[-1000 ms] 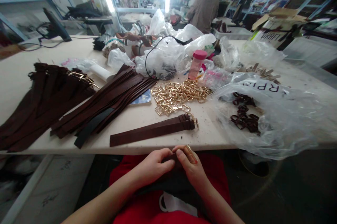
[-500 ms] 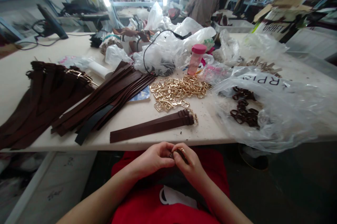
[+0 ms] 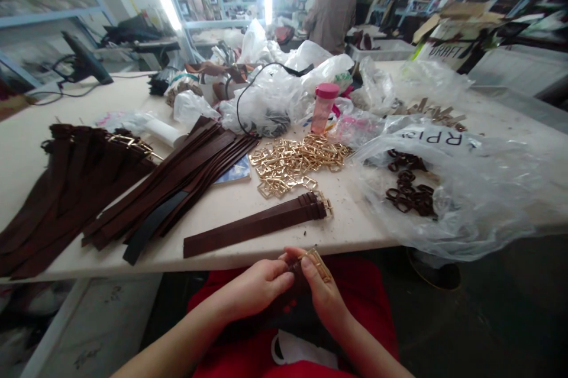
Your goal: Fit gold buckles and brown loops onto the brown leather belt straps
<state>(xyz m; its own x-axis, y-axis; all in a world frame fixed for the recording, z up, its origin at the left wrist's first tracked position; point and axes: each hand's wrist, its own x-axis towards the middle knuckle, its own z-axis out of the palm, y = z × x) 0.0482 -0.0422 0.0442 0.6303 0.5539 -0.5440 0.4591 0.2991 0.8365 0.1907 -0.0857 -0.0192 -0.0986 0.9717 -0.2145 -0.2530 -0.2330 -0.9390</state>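
Note:
Above my lap, just off the table's front edge, my two hands meet. My right hand [image 3: 326,298] is closed on a gold buckle [image 3: 320,264], thumb pressed along its frame. My left hand [image 3: 257,286] pinches a dark brown leather piece [image 3: 294,267] beside the buckle; most of that piece is hidden by the fingers. On the table ahead lie finished-looking brown straps [image 3: 252,224] with gold buckles at their right end. A heap of loose gold buckles [image 3: 299,159] sits behind them.
Brown leather straps [image 3: 177,180] are stacked to the left, with buckled straps [image 3: 75,183] farther left. At the right, a clear plastic bag [image 3: 479,189] holds dark brown leather loops [image 3: 410,191]. A pink bottle [image 3: 323,109] stands behind the buckles. Another person [image 3: 331,11] is in the background.
The gold buckle has turned up into plain sight in my right hand, and that hand has opened slightly away from the left. The view has tilted, so the table sits lower.

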